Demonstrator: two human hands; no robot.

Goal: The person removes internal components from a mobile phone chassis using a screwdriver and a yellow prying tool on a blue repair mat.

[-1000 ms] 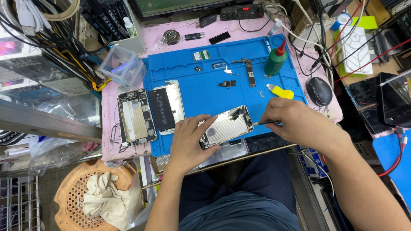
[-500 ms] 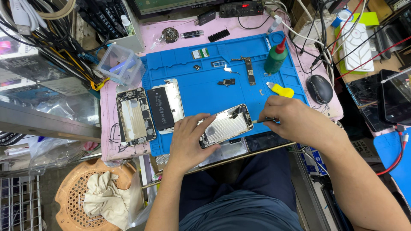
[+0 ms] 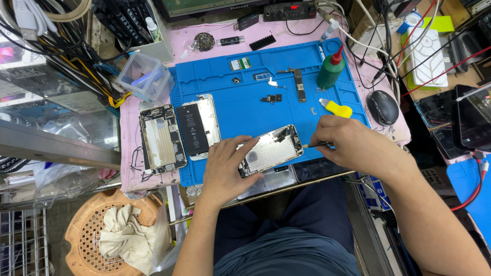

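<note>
My left hand (image 3: 225, 166) grips the near end of an opened phone housing (image 3: 270, 150), its silver inside facing up, over the front edge of the blue work mat (image 3: 240, 110). My right hand (image 3: 350, 143) pinches a thin tool (image 3: 313, 145) whose tip points at the housing's right edge. Left of my hands lie a second open phone body (image 3: 158, 138) and a phone half with a black battery (image 3: 197, 127). Small parts, a narrow circuit board (image 3: 299, 86) and a yellow pry tool (image 3: 337, 108) rest on the mat.
A green bottle with a red tip (image 3: 331, 70) stands at the mat's back right, next to a black mouse (image 3: 382, 107). A clear plastic box (image 3: 144, 76) sits at the back left among cables. Dark screens (image 3: 460, 120) lie right. An orange basket with a rag (image 3: 117, 235) is on the floor.
</note>
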